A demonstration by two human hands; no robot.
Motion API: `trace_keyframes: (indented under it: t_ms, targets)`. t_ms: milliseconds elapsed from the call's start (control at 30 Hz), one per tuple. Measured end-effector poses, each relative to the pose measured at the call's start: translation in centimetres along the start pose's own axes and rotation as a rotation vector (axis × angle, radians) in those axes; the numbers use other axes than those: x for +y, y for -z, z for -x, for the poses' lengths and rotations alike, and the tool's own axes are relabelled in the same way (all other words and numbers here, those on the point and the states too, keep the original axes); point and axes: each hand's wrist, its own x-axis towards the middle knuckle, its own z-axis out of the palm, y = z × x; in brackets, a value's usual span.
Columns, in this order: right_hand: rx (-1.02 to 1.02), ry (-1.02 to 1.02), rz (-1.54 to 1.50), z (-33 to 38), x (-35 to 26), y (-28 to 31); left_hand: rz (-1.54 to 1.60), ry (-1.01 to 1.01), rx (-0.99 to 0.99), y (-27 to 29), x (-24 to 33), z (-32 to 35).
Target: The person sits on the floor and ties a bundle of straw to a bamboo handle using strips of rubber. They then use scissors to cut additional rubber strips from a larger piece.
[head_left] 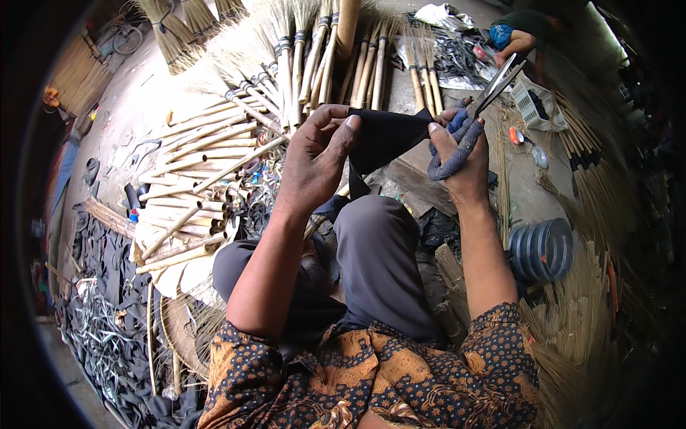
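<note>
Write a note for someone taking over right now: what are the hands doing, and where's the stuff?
Left hand: grip pinching the top edge of a black cloth.
Right hand: holds the cloth's other edge and scissors with wrapped handles, blades open, pointing up and away.
Cloth hangs stretched between both hands above the knee.
Bamboo sticks lie left; brooms ahead.
Done: no cut visible.
Left: cutting.

We note a dusty grey concrete floor (136, 107) carrying everything around us. Directly on it lie a heap of pale bamboo handles (193, 193) at left, finished straw brooms (300, 50) fanned out ahead, and a spread of dark scrap strips (107, 314) at lower left. To the right we record loose broom straw (579, 300), a ribbed translucent jar (543, 249) on its side, and a white plastic basket (532, 104).
</note>
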Motion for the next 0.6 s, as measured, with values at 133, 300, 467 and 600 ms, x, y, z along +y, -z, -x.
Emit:
trace_keyframes:
  t_ms: [133, 300, 467, 600]
  targets:
    - [-0.03, 0.022, -0.051, 0.1, -1.9, -1.2, -0.044, -0.008, 0.002, 0.9, 2.8, 1.8]
    - [-0.089, 0.037, -0.113, 1.3, -4.7, -1.3, -0.101, -0.03, -0.032, 1.4, 5.6, 4.0]
    - [-0.124, 0.136, -0.153, 2.3, -7.3, -0.6, -0.112, -0.001, -0.02, 0.9, 8.2, 7.2]
    - [-0.178, 0.042, -0.167, 5.2, -8.2, 1.7, -0.171, -0.009, -0.084, -0.2, 10.1, 10.4]
